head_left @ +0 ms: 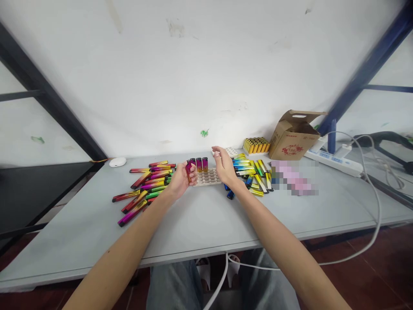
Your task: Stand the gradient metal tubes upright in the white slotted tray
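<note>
The left hand (182,177) is clamped on one magenta-to-red lighter (188,170), held just left of a pale honeycomb tray (208,177) at the middle of the desk (200,224). The right hand (225,167) hovers just right of the tray with its fingers apart and nothing in it. Three lighters (199,164) of the same colouring stand upright along the tray's far edge. Left of the left hand lies a loose heap of magenta, red and green lighters (146,184) (too overlapped to count exactly, well over a dozen). Right of the right hand lies a second heap, blue and yellow lighters (253,174). Farther right stand one tray of yellow lighters (256,145) and one open cardboard box (293,137), then a white power strip (335,160) with a cable (376,206) hanging off the desk. A small white oval object (118,162) sits far left. The desk is grey, against a white wall (193,64).
</note>
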Available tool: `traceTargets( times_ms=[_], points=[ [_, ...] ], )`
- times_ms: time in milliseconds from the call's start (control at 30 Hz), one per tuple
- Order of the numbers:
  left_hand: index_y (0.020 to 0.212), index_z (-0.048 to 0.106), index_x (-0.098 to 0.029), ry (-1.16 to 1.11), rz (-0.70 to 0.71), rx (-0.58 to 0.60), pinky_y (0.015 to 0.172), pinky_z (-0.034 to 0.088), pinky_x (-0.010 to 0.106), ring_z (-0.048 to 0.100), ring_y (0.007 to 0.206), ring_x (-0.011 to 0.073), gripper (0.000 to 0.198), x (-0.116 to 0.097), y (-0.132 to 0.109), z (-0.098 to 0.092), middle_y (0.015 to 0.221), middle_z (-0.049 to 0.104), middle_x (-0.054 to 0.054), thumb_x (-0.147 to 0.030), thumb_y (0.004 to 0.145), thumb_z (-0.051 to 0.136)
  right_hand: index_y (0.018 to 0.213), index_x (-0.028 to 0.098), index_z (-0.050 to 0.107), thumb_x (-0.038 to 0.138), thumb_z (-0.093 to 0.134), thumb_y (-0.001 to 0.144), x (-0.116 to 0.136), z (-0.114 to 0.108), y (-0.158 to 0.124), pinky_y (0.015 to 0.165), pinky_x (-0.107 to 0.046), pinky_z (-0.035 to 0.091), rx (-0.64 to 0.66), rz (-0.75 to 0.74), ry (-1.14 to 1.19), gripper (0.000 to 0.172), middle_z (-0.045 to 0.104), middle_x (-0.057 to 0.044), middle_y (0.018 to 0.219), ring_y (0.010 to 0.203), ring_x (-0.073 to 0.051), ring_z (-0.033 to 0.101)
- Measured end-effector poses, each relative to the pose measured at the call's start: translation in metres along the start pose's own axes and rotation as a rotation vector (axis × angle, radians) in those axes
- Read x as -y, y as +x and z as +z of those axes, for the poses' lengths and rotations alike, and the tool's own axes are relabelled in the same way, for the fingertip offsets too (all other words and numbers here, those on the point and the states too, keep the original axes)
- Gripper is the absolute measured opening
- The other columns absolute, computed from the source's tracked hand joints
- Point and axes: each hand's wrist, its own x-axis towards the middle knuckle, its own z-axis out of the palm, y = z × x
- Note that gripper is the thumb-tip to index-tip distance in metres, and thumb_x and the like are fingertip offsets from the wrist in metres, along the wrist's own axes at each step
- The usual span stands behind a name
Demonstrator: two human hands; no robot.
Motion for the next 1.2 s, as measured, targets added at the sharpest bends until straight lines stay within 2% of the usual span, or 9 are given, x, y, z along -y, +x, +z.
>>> traceTargets(
  times_ms=[133,500,700,833,933,1033,1133,1200],
  points=[
    [0.069,0.039,-0.019,0.019,0.008,-0.008,0.042,0.031,0.019,0.033,0.047,0.0103,0.028,0.003,0.002,-0.001,0.06,0.032,-0.003,-0.032,0.092,0.03,0.123,0.018,0.054,0.049,0.029,0.099,0.0,0.0,0.0,0.101,-0.042,0.043,0.0,0.006,0.001,0.046,0.059,-0.014,0.125,0.115,-0.024,0.056],
    [0.07,0.04,-0.019,-0.016,-0.034,0.11,0.044,0.033,0.02,0.036,0.049,0.0106,0.027,0.007,-0.001,0.001,0.061,0.031,-0.003,-0.036,0.09,0.034,0.123,0.019,0.053,0.047,0.029,0.099,0.0,-0.001,0.0,0.099,-0.04,0.044,0.01,0.007,-0.02,0.044,0.059,-0.013,0.124,0.113,-0.023,0.056],
    [0.07,0.041,-0.019,-0.036,-0.046,0.147,0.044,0.034,0.021,0.037,0.05,0.0104,0.03,0.001,-0.003,-0.001,0.062,0.033,-0.003,-0.04,0.091,0.036,0.123,0.018,0.053,0.047,0.03,0.099,0.0,-0.001,0.001,0.099,-0.04,0.043,0.007,0.003,-0.015,0.045,0.059,-0.013,0.123,0.114,-0.023,0.056],
    [0.081,0.051,-0.017,-0.057,-0.018,0.168,0.05,0.042,0.025,0.046,0.056,0.0124,0.03,0.0,-0.002,-0.004,0.067,0.041,-0.001,-0.045,0.09,0.044,0.123,0.018,0.054,0.05,0.03,0.099,0.001,-0.001,0.001,0.101,-0.041,0.042,0.006,0.014,0.001,0.047,0.06,-0.014,0.123,0.116,-0.023,0.055],
    [0.091,0.055,-0.016,0.005,0.014,0.145,0.061,0.05,0.029,0.056,0.066,0.0148,0.018,0.003,-0.001,-0.003,0.072,0.049,0.0,-0.032,0.084,0.057,0.12,0.019,0.057,0.052,0.031,0.098,0.003,-0.001,0.002,0.098,-0.039,0.044,-0.005,0.033,0.037,0.048,0.062,-0.013,0.121,0.112,-0.023,0.057],
    [0.093,0.055,-0.017,0.132,0.032,0.094,0.071,0.053,0.032,0.064,0.076,0.0164,0.018,0.007,-0.001,-0.003,0.084,0.061,0.002,-0.026,0.082,0.066,0.11,0.018,0.063,0.053,0.029,0.098,0.007,-0.003,0.003,0.092,-0.036,0.047,0.014,0.055,0.087,0.05,0.068,-0.009,0.105,0.101,-0.021,0.062],
    [0.095,0.059,-0.015,0.293,0.029,0.074,0.065,0.054,0.03,0.067,0.08,0.0191,0.028,0.008,-0.001,-0.003,0.094,0.068,0.009,-0.034,0.08,0.072,0.099,0.018,0.068,0.051,0.029,0.098,0.012,-0.005,0.004,0.088,-0.034,0.048,0.075,0.056,0.133,0.051,0.071,-0.006,0.092,0.092,-0.019,0.065],
    [0.095,0.062,-0.012,0.364,0.023,0.053,0.061,0.054,0.028,0.069,0.08,0.02,0.034,0.008,-0.001,-0.004,0.094,0.07,0.012,-0.038,0.077,0.075,0.097,0.018,0.07,0.049,0.036,0.097,0.015,-0.005,0.004,0.088,-0.034,0.048,0.119,0.05,0.177,0.046,0.072,-0.005,0.092,0.093,-0.019,0.066]
  ],
)
